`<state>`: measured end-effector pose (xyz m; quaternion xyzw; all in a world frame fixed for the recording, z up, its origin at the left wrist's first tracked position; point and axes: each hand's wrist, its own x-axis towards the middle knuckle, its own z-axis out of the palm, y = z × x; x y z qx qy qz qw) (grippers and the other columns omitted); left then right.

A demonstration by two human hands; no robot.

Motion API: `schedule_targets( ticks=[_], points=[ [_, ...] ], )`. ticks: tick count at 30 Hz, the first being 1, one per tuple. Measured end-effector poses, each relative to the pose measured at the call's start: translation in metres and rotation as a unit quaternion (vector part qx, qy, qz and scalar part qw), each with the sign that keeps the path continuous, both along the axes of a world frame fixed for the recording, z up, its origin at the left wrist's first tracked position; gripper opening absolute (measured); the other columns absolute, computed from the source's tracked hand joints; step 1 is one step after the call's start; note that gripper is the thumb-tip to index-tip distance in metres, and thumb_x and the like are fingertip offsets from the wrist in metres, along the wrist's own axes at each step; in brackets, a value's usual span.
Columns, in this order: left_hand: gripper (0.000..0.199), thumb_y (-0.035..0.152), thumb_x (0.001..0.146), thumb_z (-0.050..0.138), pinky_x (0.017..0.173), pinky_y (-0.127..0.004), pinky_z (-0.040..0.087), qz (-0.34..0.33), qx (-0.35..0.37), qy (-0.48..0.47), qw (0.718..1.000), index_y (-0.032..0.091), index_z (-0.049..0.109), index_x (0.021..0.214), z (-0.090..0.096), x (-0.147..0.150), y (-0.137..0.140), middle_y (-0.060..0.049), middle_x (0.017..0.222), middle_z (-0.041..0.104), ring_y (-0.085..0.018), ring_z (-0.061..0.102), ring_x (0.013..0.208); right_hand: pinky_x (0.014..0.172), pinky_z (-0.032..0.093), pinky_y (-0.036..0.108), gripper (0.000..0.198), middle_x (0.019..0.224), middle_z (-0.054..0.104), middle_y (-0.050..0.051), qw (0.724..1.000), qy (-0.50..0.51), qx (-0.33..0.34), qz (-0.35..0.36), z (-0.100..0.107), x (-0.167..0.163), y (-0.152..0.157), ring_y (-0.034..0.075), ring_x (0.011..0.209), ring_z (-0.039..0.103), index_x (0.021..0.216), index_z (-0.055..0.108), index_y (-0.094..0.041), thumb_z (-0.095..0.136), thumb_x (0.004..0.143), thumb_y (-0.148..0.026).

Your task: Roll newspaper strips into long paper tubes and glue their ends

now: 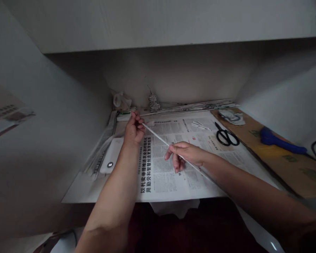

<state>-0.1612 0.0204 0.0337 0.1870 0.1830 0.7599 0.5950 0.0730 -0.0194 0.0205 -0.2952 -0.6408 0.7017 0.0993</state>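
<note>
A long, thin white stick, seemingly rolled paper, slants across the middle of the desk above a spread newspaper. My left hand is closed around its upper left end. Lower down, my right hand pinches the same stick between thumb and forefinger, its other fingers curled loosely. The stick's lower end runs on under my right forearm, where part of it is hidden. Several short white pieces lie on the newspaper beyond my right hand, beside black-handled scissors.
Long thin sticks lie along the back wall near a dark twisted object and a plastic bag. A white device is at left. On the right, cardboard bears a blue tool and a crumpled cloth. A shelf overhangs the desk.
</note>
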Motion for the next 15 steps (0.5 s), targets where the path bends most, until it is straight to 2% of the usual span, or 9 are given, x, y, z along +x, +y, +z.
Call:
schedule_targets(
  ticks=[2,4,7,9,10,11,12,14,15],
  points=[
    [0.019,0.027,0.087,0.052,0.033,-0.008,0.027,0.010,-0.011,0.005,1.000,0.015,0.056,0.074,-0.001,0.000,0.001,0.005,0.054,0.043,-0.002,0.045,0.044,0.046,0.043,0.024,0.051,0.063,0.062,0.004,0.998,-0.043,0.041,-0.025,0.005,0.006,-0.008,0.016,0.055,0.063,0.100,0.057,-0.016,0.028,0.091,-0.056],
    [0.018,0.027,0.087,0.052,0.033,-0.008,0.028,0.015,-0.020,-0.001,1.000,0.014,0.056,0.075,-0.002,-0.001,0.002,0.005,0.054,0.045,-0.002,0.045,0.044,0.050,0.044,0.026,0.045,0.072,0.064,0.005,0.980,-0.105,0.157,-0.065,0.010,0.015,-0.019,0.015,0.059,0.061,0.108,0.054,-0.018,0.034,0.090,-0.055],
    [0.018,0.025,0.088,0.051,0.033,-0.009,0.028,0.022,-0.038,-0.011,0.999,0.013,0.056,0.076,-0.004,0.000,0.004,0.004,0.055,0.048,-0.003,0.047,0.044,0.054,0.039,0.028,0.034,0.074,0.063,0.006,0.877,-0.225,0.407,-0.123,0.011,0.030,-0.036,0.017,0.062,0.057,0.109,0.053,-0.019,0.044,0.089,-0.045],
    [0.017,0.024,0.088,0.051,0.033,-0.009,0.029,0.028,-0.051,-0.011,0.998,0.013,0.056,0.076,-0.003,0.002,0.004,0.004,0.054,0.048,-0.003,0.047,0.044,0.054,0.035,0.029,0.026,0.067,0.060,0.005,0.814,-0.288,0.482,-0.147,0.009,0.037,-0.045,0.018,0.060,0.054,0.098,0.055,-0.017,0.042,0.090,-0.039],
    [0.017,0.024,0.088,0.051,0.033,-0.009,0.029,0.030,-0.055,-0.009,0.998,0.013,0.056,0.076,-0.003,0.003,0.004,0.004,0.054,0.048,-0.003,0.047,0.044,0.054,0.034,0.029,0.025,0.064,0.058,0.005,0.809,-0.295,0.483,-0.158,0.006,0.040,-0.049,0.017,0.057,0.052,0.090,0.055,-0.017,0.041,0.090,-0.038],
    [0.017,0.024,0.088,0.051,0.034,-0.009,0.029,0.028,-0.057,-0.006,0.998,0.012,0.056,0.076,-0.002,0.003,0.003,0.004,0.054,0.048,-0.003,0.047,0.044,0.053,0.034,0.029,0.027,0.060,0.055,0.004,0.826,-0.282,0.458,-0.168,0.004,0.041,-0.051,0.016,0.054,0.050,0.084,0.054,-0.018,0.038,0.091,-0.038],
    [0.017,0.024,0.088,0.051,0.034,-0.009,0.030,0.022,-0.058,-0.005,0.998,0.012,0.055,0.076,-0.001,0.004,0.002,0.004,0.054,0.048,-0.003,0.047,0.044,0.051,0.034,0.028,0.030,0.057,0.051,0.002,0.862,-0.251,0.405,-0.176,0.001,0.043,-0.053,0.014,0.050,0.048,0.081,0.052,-0.018,0.035,0.092,-0.040],
    [0.017,0.024,0.088,0.051,0.034,-0.009,0.029,0.003,-0.055,-0.010,0.998,0.012,0.055,0.076,0.001,0.006,0.000,0.004,0.055,0.047,-0.002,0.047,0.045,0.045,0.032,0.026,0.035,0.051,0.043,-0.002,0.948,-0.148,0.220,-0.175,-0.003,0.046,-0.056,0.011,0.041,0.040,0.080,0.048,-0.020,0.029,0.093,-0.046],
    [0.017,0.024,0.088,0.051,0.034,-0.008,0.029,-0.007,-0.052,-0.015,0.999,0.013,0.055,0.076,0.001,0.006,-0.001,0.004,0.055,0.047,-0.002,0.047,0.045,0.041,0.030,0.025,0.036,0.047,0.037,-0.005,0.977,-0.090,0.107,-0.163,-0.004,0.047,-0.057,0.010,0.036,0.035,0.080,0.046,-0.021,0.027,0.093,-0.049]
  ],
)
